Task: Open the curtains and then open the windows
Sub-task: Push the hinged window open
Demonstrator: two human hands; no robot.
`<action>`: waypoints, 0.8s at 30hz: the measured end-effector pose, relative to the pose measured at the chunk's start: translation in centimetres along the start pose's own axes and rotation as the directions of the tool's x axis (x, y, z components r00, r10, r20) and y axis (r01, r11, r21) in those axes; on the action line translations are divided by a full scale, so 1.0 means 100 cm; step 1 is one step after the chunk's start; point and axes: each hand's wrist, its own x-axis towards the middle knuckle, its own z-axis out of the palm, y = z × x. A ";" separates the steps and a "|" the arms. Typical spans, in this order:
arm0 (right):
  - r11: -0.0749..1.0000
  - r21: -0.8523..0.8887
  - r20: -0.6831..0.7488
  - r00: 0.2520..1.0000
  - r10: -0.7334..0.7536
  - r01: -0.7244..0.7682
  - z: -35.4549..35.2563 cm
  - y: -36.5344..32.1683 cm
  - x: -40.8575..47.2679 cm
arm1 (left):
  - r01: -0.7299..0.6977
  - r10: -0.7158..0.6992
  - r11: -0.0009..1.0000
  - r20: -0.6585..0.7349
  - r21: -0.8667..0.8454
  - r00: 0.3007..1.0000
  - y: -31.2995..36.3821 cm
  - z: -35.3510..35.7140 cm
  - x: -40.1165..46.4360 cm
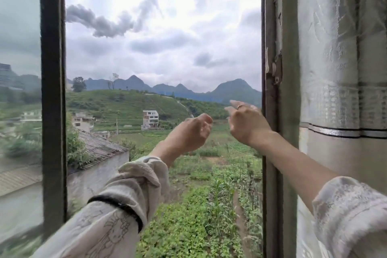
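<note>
**Two hands reach out of an open window**

Two big things fill what we see: the gap in the middle and the glass at the sides. We look straight out through the gap at hills, fields and grey clouds.

On our left is a window pane (19, 90) in a dark frame bar (53, 90). The glass is cloudy, so the houses behind it look soft and smeared. Its left and bottom parts are cut off by the edge.

On our right is the other window frame (272, 69), dark and worn. A small latch (277, 69) sits on it, too small for us to see clearly. Next to that hangs the curtain (339, 69), pale and shiny, pushed over to the right side. Its top and bottom are cut off, and it hides whatever is behind it.

Our left sleeve (117, 201) is pale with a drawing on it, blurry near the bottom. Our right sleeve (351, 211) is pale too.

Our left hand (191, 132) is in the open gap, touching nothing, with fingers loosely curled. Our right hand (247, 123) is just beside the right frame, fingers bent forward and a little spread. A ring (240, 107) is on one finger. The fingertips are blurry, so we cannot tell if they touch the frame.
</note>
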 end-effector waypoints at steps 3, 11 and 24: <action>0.988 0.057 0.093 0.985 -0.148 0.143 0.020 -0.064 0.008 | 0.087 -0.096 0.982 0.042 0.169 0.995 -0.050 -0.042 -0.050; 0.840 0.268 0.144 0.843 -0.518 0.471 0.063 -0.275 0.025 | 0.407 -0.455 0.805 0.010 0.432 0.890 -0.162 -0.179 -0.186; 0.539 0.507 -0.048 0.647 -0.761 0.672 0.098 -0.628 0.054 | 0.707 -0.718 0.493 -0.221 0.507 0.660 -0.340 -0.387 -0.394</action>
